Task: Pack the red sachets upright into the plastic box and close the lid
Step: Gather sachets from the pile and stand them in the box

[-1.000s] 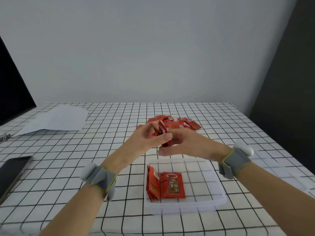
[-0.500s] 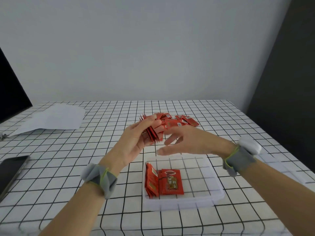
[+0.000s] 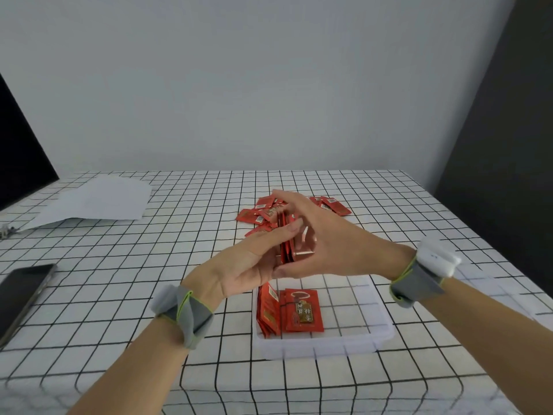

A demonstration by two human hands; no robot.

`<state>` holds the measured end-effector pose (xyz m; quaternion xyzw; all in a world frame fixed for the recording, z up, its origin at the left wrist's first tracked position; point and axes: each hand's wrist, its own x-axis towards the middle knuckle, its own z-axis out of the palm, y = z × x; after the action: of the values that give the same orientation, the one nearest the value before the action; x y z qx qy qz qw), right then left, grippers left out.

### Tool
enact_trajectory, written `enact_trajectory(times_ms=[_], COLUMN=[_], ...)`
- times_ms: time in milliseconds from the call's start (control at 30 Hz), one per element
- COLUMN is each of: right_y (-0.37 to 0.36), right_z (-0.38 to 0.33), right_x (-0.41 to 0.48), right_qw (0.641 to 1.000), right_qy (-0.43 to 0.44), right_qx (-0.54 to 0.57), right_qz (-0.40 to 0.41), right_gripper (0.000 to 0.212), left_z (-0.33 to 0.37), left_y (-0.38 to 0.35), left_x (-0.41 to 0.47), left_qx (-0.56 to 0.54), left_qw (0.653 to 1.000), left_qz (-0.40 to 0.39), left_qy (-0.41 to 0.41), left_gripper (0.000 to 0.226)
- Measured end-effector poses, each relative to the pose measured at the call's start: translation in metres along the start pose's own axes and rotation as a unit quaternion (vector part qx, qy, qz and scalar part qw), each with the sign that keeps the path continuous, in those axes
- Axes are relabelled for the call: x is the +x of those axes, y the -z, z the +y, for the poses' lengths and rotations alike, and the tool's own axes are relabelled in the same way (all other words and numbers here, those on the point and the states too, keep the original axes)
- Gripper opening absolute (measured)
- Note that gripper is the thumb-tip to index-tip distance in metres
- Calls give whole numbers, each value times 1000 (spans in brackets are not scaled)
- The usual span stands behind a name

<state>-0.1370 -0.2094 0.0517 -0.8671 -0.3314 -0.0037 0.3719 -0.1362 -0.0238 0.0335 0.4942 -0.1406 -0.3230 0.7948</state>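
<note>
A clear plastic box (image 3: pixel 380 322) stands near the table's front edge, without a lid on it. Inside, at its left end, several red sachets (image 3: pixel 267 310) stand on edge and one more (image 3: pixel 302 311) leans flat against them. Above the box's far rim my left hand (image 3: pixel 245 262) and my right hand (image 3: pixel 332 244) press together on a small stack of red sachets (image 3: pixel 286 244), held upright between the palms. A loose pile of red sachets (image 3: pixel 260 214) lies on the cloth behind the hands, partly hidden by them.
A black-and-white checked cloth (image 3: pixel 119 265) covers the table. White paper sheets (image 3: pixel 92 202) lie at the far left, and a dark phone (image 3: pixel 21 295) lies at the left edge. A dark panel stands at the right.
My right hand has come back from an open spread and closed against the stack in my left hand. Both hands sit slightly lower, above the box.
</note>
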Motion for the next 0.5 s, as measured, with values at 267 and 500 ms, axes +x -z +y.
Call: enact_trajectory(times_ms=[267,500], right_y=[8,-36], right_z=[15,9], right_x=[-20,-8], right_qw=[955,911], right_qy=[-113,-64], right_qx=[-219,-357], right_qz=[-163,-198], right_gripper=[99,81], left_z=[-3,-37], left_y=[43,39], left_x=[-12,-22], left_qx=[299,455], left_qw=[908,853], left_qz=[287,248], left_qy=[-69,60], left_gripper=[49,61])
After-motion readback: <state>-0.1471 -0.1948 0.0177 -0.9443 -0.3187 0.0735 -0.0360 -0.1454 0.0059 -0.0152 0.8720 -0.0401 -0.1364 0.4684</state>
